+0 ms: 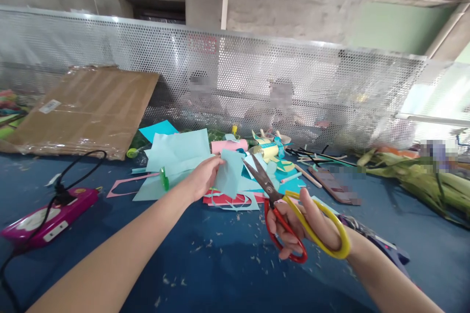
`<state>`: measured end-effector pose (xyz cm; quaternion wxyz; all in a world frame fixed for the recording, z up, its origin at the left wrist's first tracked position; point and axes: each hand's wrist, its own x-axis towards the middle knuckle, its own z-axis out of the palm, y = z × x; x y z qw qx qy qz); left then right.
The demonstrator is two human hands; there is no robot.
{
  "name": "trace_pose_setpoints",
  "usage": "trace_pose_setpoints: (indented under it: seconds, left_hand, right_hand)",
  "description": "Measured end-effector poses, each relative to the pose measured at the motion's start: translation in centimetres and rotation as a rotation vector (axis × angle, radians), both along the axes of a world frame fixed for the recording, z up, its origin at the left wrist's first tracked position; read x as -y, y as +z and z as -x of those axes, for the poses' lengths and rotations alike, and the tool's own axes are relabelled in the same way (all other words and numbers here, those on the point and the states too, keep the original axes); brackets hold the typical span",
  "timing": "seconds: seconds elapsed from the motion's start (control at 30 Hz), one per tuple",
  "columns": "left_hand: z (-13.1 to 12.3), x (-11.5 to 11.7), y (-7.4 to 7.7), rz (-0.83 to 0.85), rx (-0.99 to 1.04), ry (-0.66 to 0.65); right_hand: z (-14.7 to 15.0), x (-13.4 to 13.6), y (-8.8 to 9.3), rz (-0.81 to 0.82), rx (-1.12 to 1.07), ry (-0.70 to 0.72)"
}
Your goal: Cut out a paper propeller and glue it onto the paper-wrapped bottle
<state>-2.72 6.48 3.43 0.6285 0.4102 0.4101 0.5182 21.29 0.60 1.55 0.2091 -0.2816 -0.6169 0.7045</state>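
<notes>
Between the thumb and fingers of my left hand (206,176) is a piece of light blue paper (229,174), held up over the pile. My right hand (293,225) grips a pair of scissors (271,190) with one red and one yellow handle loop. Their blades are parted and point up and left, close to the paper's right edge. Behind my left hand lie larger light blue sheets (178,149). Red paper scraps (227,199) and cut-out offcuts lie beneath the held piece. A pink roll (229,145) sits just behind it.
A magenta power strip (51,217) with a black plug is at the left. Flattened cardboard (84,107) leans on a perforated metal screen (249,73). Right of the pile lie a phone-like flat object (334,186) and green husks (422,181). Small shavings dot the blue table (205,274).
</notes>
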Motion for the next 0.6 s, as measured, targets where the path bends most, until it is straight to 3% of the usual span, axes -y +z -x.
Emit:
trace_pose_setpoints:
  seconds: [0.27,0.6]
  left_hand:
    - [0.3,-0.3,-0.2,-0.006,-0.012,0.115]
    - [0.4,-0.6,-1.0,-0.047,-0.046,0.157]
  right_hand:
    - [0.1,0.3,0.3,-0.031,0.009,0.050]
    - [0.1,0.6,0.3,-0.028,0.003,0.069]
